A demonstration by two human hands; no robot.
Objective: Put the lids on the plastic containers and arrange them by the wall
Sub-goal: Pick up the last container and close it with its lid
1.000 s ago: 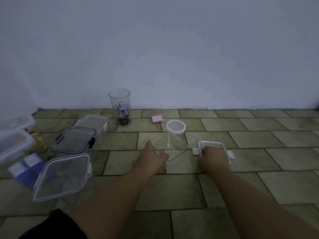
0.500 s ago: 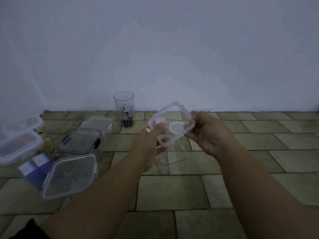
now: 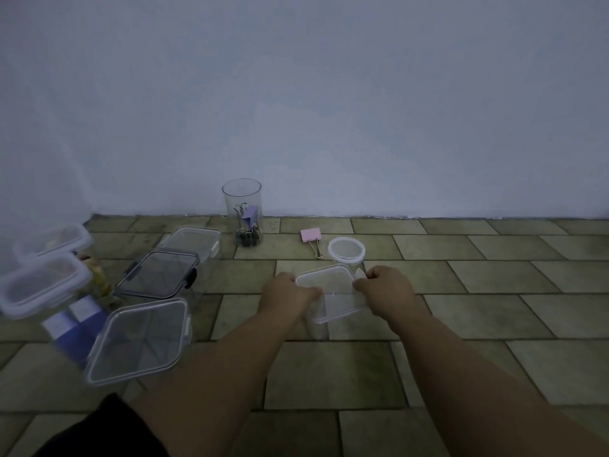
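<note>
Square lid (image 3: 333, 291), lifted off the floor a second ago, is now pressed onto the clear container (image 3: 318, 328); left hand (image 3: 286, 296) and right hand (image 3: 389, 293) are clamped on its edges. Latching is likely next.

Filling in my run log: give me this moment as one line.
step: lidding | left hand and right hand: pressing clear square plastic lid onto clear plastic container | latches: cannot tell | round white-rimmed lid: on floor
</note>
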